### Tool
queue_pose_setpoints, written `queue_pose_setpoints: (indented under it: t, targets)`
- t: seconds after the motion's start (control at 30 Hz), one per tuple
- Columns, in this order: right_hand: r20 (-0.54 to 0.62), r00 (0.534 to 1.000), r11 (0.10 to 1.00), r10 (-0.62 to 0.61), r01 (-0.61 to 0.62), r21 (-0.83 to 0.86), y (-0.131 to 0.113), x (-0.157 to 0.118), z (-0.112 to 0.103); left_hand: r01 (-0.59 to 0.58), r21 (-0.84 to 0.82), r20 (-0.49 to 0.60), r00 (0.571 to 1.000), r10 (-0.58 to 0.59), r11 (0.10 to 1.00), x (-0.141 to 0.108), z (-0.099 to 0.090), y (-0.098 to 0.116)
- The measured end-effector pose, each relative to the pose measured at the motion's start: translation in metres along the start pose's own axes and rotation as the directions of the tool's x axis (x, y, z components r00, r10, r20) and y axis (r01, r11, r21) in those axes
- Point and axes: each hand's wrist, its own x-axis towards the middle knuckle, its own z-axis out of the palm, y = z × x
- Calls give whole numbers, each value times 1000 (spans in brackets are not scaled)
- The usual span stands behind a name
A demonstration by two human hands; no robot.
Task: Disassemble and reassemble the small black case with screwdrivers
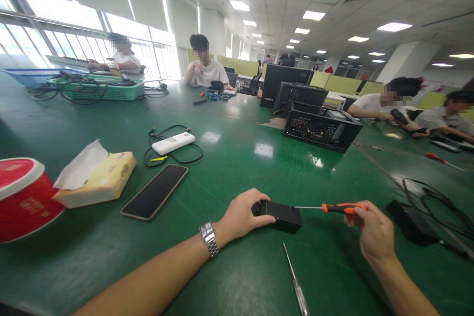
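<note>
A black rectangular box (pixel 283 215), about the size of a power brick, lies on the green table (pixel 229 256). My left hand (pixel 242 215), with a watch at its wrist, grips the left end of this box between thumb and fingers. In my right hand (pixel 374 229) is the orange and black handle of a screwdriver (pixel 335 208), pinched by the fingers. Its thin shaft runs level to the left, and the tip meets the upper edge at the box's right end. Whether it sits in a screw cannot be made out. A second, slim screwdriver with a clear handle (pixel 298 291) lies in front of the box.
Left are a phone (pixel 155 192), tissue pack (pixel 107 177), red tub (pixel 29 202) and white power bank (pixel 173 143) with a cable. A black adapter (pixel 413 222) with cords lies right. Computer cases (pixel 318 128) and a green basket (pixel 99 90) stand farther back. Several people sit around.
</note>
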Motion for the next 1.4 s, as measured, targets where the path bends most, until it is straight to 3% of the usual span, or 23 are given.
queue_pose_setpoints:
  t: [0.67,1.03,1.4]
  targets:
    - [-2,996,995,-94,94,-40,5,4,-10,-62,78,2,998,62,995,-3,4,2]
    - [-11,989,985,-147,145,-93,0,-1,-10,-51,13,-21,998,51,999,-3,5,4]
    - [69,938,924,-340,347,-163,-20,-8,-4,-41,9,-13,999,41,999,-2,6,5]
